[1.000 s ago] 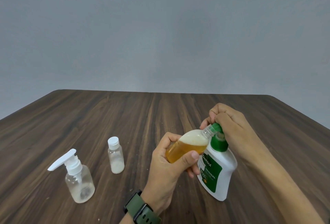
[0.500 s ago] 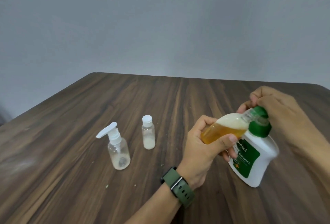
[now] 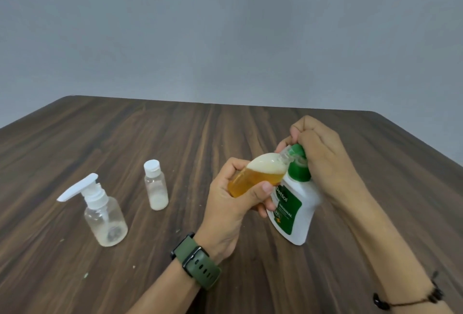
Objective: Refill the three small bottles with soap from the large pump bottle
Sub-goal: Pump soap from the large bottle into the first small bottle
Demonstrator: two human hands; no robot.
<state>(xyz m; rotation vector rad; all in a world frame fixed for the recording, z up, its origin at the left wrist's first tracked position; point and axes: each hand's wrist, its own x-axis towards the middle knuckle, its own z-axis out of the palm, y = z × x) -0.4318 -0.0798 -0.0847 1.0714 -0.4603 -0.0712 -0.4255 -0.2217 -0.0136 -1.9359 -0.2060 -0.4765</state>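
Observation:
My left hand (image 3: pixel 233 203) grips a small clear bottle (image 3: pixel 258 176), tilted with its open neck against the green pump spout; amber soap and white foam fill most of it. My right hand (image 3: pixel 323 160) curls over the green pump head of the large white pump bottle (image 3: pixel 295 211), which leans on the table. A small capped bottle (image 3: pixel 155 186) with a little white residue stands upright left of my left hand. Farther left stands a small clear bottle with a white pump (image 3: pixel 104 216), nearly empty.
The dark wooden table (image 3: pixel 150 133) runs to a grey wall behind. Its far edge and right corner are in view. A few pale specks lie on the wood near the pump bottle.
The view has shifted, so the bottles and hands sit differently in frame. Both hands keep their grips, and the foam in the held bottle sits slightly higher.

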